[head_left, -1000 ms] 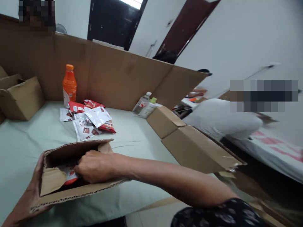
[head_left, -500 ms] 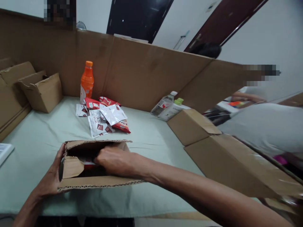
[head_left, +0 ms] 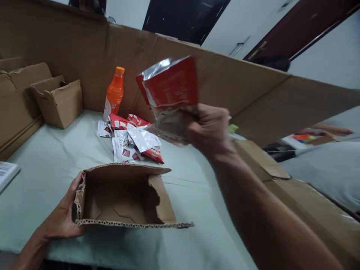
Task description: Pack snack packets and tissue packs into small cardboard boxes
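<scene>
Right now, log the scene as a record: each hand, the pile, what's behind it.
Left hand: holds the open brown cardboard box at its left end
Right hand: raised, grip closed on a red-topped plastic pouch, blurred
Pile: flat red and white packets, overlapping, on pale green cloth
Behind pile: upright orange plastic bottle, orange cap
</scene>
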The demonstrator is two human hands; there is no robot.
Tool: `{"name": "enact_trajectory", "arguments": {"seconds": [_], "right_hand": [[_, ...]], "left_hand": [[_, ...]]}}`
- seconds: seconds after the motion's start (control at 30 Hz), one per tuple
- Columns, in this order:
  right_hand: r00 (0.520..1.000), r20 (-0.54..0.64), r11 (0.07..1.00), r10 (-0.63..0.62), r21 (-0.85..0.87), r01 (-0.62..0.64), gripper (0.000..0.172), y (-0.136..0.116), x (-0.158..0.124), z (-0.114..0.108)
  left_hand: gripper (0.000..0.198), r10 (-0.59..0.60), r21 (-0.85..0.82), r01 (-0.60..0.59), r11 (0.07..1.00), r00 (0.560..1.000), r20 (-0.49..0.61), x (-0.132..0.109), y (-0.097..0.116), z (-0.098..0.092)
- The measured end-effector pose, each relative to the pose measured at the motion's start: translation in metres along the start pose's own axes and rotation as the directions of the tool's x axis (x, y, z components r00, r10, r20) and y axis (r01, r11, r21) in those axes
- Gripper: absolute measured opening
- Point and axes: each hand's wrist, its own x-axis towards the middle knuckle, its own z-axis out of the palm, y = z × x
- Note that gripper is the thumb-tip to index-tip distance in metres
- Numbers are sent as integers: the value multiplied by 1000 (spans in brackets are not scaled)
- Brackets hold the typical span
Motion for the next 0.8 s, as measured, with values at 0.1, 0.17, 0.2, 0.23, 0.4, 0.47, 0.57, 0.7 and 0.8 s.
{"name": "enact_trajectory", "arguments": {"seconds": [0.1,0.17,0.2,0.23,0.4,0.47,0.57,0.7,0.8], "right_hand": [[990,138,979,22,-204,6,18,31,15,53],[955,288,972,64,-234,5,19,49,13,85],[933,353,975,72,-220,8,19,56,9,99],[913,401,981,72,-196,9,19,63,3,109],[913,387,987,128,-138,-80,30,90,-30,118],[930,330,984,161,-126,-126,34,96,-45,105],[946,269,983,181,-82,-165,35,100,-76,84],[959,132,966,252,23,-257,36,106,-128,75],[942,20,932,334,142,-334,38,114,-163,86]], "left_hand": [[122,30,4,-30,1000,1000,-2,-2,-5,1],[119,45,0,-45,999,999,1,-4,-8,2],[119,42,-8,-42,999,999,4,-4,-9,3],[120,38,-16,-38,999,999,9,-4,-10,4],[123,68,-30,-67,997,998,7,-3,-12,4],[125,69,-45,-69,997,998,5,-1,-10,5],[132,58,-60,-59,996,998,-21,1,-7,10],[139,50,-85,-60,995,992,-119,-2,-1,12],[132,14,-54,-30,998,960,-279,-8,9,-3]]}}
